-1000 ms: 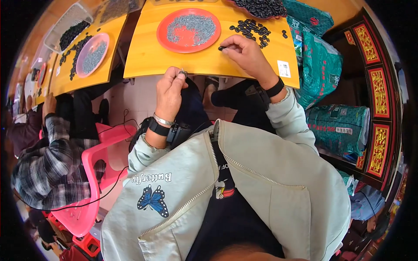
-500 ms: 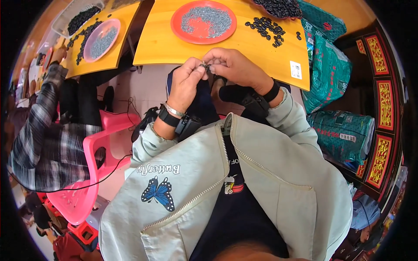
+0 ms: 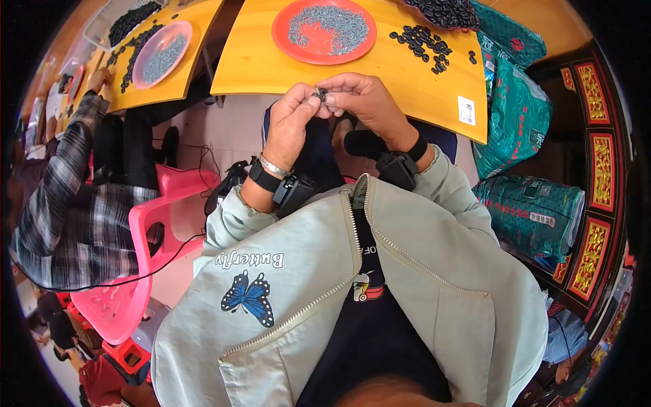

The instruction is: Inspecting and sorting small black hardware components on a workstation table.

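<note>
Outer layer: pale grey-green jacket [image 3: 434,271], long sleeves, metal-toothed zip [image 3: 298,309]; blue-and-black butterfly print [image 3: 248,298] beside white lettering [image 3: 249,260], left side. Beneath: dark top [image 3: 349,346], small multicoloured print. Both wrists: black strap, boxy black module. Left adds silvery bracelet [image 3: 274,165].

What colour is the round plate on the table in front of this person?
The plate is red, best seen in the head view.

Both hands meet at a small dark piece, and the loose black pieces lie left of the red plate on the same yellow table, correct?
Not quite: the head view shows the loose black pieces lying right of the red plate. The rest stands.
</note>
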The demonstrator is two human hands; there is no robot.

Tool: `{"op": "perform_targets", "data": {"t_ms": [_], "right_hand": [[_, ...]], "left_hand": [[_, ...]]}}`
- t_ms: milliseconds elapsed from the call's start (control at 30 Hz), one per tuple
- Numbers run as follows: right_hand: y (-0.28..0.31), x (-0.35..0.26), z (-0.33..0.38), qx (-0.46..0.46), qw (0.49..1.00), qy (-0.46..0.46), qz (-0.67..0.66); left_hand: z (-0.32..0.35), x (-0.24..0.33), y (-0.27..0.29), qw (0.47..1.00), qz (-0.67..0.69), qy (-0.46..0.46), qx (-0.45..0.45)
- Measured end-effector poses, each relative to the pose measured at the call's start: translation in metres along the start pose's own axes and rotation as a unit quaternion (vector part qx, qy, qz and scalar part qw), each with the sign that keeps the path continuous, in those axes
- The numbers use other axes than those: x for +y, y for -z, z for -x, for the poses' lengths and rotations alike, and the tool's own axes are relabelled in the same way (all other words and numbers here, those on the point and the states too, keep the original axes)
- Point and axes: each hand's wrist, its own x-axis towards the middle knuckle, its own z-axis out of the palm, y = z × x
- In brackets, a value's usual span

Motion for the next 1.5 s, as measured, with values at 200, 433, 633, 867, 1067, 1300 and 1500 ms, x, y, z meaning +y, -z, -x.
{"op": "perform_targets", "data": {"t_ms": [200, 433, 633, 867, 1067, 1300, 1500], "right_hand": [[0.009, -0.003, -0.001, 0.051, 0.998, -0.017, 0.021], [0.018, -0.018, -0.008, 0.047, 0.997, -0.063, -0.017], [0.019, -0.023, -0.016, 0.026, 0.997, -0.065, 0.036], [0.016, -0.022, -0.018, 0.013, 0.998, -0.062, -0.006], [0.031, -0.010, -0.021, -0.055, 0.976, -0.108, -0.181], [0.030, -0.004, -0.023, -0.087, 0.963, -0.102, -0.234], [0.030, -0.002, -0.023, -0.089, 0.954, -0.118, -0.260]], "left_hand": [[-0.004, -0.007, 0.005, 0.999, -0.004, 0.031, -0.005], [-0.008, -0.007, 0.007, 0.996, -0.066, 0.063, 0.003], [-0.010, -0.004, 0.006, 0.995, -0.079, 0.068, 0.006], [-0.011, -0.002, 0.006, 0.996, -0.064, 0.063, 0.002], [-0.010, 0.003, 0.001, 0.998, -0.038, 0.053, -0.006], [-0.009, 0.005, 0.002, 0.999, -0.035, 0.036, -0.014], [-0.011, 0.002, 0.004, 0.998, -0.041, 0.042, -0.013]]}}
